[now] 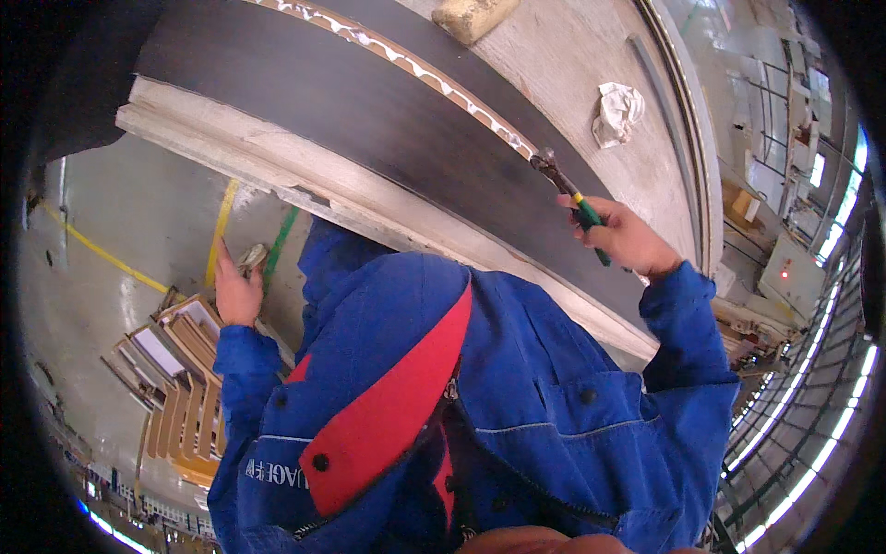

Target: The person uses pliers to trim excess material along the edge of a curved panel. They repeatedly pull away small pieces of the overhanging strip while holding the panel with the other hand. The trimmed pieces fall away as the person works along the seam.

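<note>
My right hand (626, 232) is closed around green-handled pliers (587, 211) with a yellow band below the dark metal jaws. The jaws meet the near end of a narrow wooden strip (443, 86), along which white glue runs in a wavy bead. Under the strip lies a dark, smooth panel (387, 131) on the workbench. Away from the bench, to the left, my left hand (239, 291) holds a small greyish-white object (252, 257), too blurred to name. Its fingertips point up, with the floor behind.
The bench's pale, chipped edge (277, 156) runs in front of my body. Beyond the panel lie a crumpled white paper or cloth (618, 114), a worn wooden block (474, 17) and a grey strip (668, 118). Stacked boards (183, 353) stand on the floor at left.
</note>
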A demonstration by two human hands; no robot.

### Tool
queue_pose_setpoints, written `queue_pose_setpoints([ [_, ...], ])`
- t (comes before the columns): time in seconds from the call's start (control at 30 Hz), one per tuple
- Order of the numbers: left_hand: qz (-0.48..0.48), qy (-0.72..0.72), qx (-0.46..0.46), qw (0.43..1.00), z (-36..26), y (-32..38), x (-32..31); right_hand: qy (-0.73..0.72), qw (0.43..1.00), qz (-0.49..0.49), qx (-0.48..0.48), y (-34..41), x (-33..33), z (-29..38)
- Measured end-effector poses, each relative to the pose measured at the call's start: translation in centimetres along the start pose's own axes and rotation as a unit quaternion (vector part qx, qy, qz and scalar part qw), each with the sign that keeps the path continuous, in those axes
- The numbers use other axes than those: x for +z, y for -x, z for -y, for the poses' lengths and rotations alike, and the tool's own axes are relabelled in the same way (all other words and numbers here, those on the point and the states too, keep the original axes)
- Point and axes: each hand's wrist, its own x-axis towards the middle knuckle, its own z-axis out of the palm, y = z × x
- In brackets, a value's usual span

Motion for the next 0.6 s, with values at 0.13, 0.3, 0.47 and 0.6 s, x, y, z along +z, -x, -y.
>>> queue_pose_setpoints([
  [0.13, 0.291, -0.032, -0.106, 0.95, 16.4, 2.1, 12.5, 0.038, 0.996, -0.012, 0.083, -2.2, -1.9, 2.2],
  [0.3, 0.393, -0.105, 0.058, 0.912, 22.6, 6.3, 19.8, 0.082, 0.986, -0.017, 0.141, -4.7, -2.2, 5.2],
  [0.47, 0.263, 0.07, 0.02, 0.962, 22.7, 6.6, 21.0, 0.116, 0.98, 0.002, 0.162, -6.8, -1.9, 7.4],
  [0.6, 0.23, 0.079, -0.044, 0.969, 25.9, 5.6, 23.2, 0.11, 0.971, -0.011, 0.211, -7.0, -1.1, 9.2],
])
